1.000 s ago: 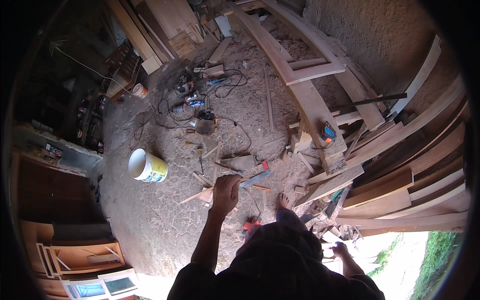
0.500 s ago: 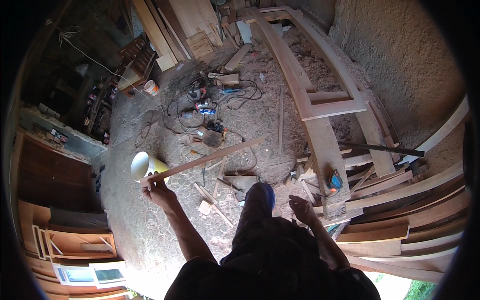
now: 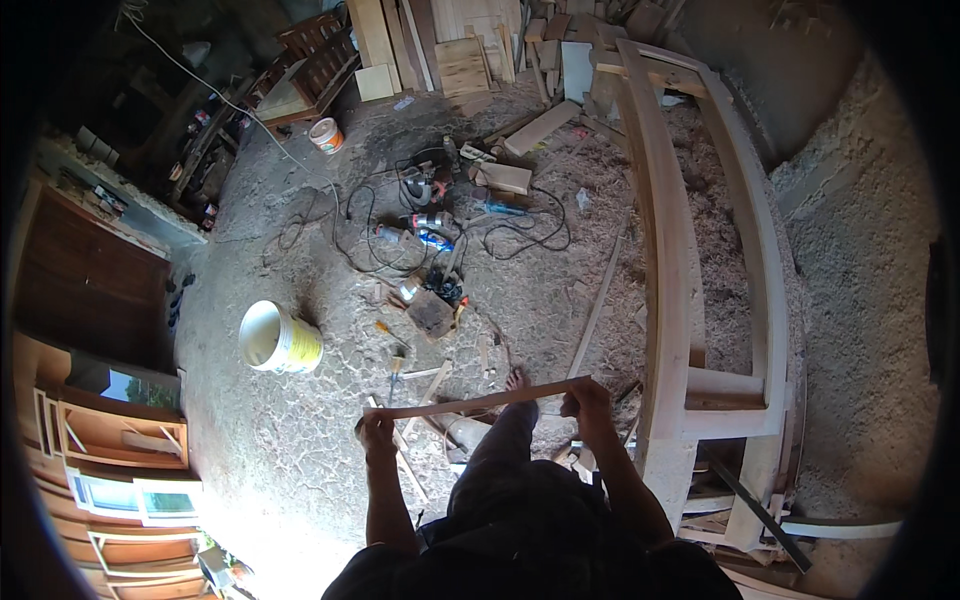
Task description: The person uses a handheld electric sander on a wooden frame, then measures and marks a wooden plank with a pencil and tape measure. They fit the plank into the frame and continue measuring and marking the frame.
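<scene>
A thin wooden strip is gripped at both ends — the left hand closed around one, the right hand around the other — held level, right of the yellow bucket.

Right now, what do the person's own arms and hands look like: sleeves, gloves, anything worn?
Both forearms are bare, with no long sleeves reaching the wrists. The left hand and right hand show no gloves. No watch or band can be made out at this size. Dark clothing covers the upper body at the lower edge of the picture, and the leg below wears grey trousers.
</scene>
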Available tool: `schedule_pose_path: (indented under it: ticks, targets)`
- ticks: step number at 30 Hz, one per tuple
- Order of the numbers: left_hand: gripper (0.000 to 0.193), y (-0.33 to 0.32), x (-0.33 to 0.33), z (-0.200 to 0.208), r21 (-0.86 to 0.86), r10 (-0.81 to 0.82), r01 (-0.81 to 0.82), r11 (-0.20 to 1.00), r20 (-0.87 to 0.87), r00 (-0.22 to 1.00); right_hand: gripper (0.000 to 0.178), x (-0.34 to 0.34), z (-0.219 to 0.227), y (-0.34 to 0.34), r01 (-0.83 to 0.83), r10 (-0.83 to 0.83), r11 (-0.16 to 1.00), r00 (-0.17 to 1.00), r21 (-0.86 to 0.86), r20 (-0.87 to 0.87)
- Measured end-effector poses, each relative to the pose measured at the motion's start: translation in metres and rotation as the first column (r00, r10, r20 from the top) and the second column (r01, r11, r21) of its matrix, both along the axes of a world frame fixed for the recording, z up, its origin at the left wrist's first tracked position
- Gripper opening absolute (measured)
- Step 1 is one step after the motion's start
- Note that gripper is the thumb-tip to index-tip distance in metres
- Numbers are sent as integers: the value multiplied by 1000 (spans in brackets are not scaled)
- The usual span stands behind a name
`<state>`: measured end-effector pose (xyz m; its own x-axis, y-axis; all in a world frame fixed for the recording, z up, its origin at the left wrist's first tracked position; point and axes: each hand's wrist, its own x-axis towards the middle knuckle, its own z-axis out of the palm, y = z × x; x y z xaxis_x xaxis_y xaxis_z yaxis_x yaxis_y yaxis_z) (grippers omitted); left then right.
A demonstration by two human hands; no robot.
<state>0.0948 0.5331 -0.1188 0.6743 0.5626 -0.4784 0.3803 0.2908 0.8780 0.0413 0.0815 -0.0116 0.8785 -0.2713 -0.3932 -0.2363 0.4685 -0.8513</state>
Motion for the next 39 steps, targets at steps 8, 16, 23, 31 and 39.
schedule_pose_path:
  ticks: [8,16,23,31,39]
  targets:
    - [52,-124,66,117,849,-535,521,-91,-483,693,19,131,14,-37,-38,15,995,972,-95,-233]
    - [58,-177,99,140,666,-708,746,27,-514,484,26,228,19,-32,-403,361,914,861,-47,-358]
    - [64,-243,139,111,561,-785,769,306,-308,537,20,309,-30,-30,-702,680,712,700,-32,-219]
    - [21,-260,138,83,353,-453,591,725,-401,796,38,395,-41,-16,-850,771,514,398,116,-497]
    - [18,-228,42,-3,434,-111,216,875,-253,961,31,403,-110,-27,-965,733,254,234,-63,-639]
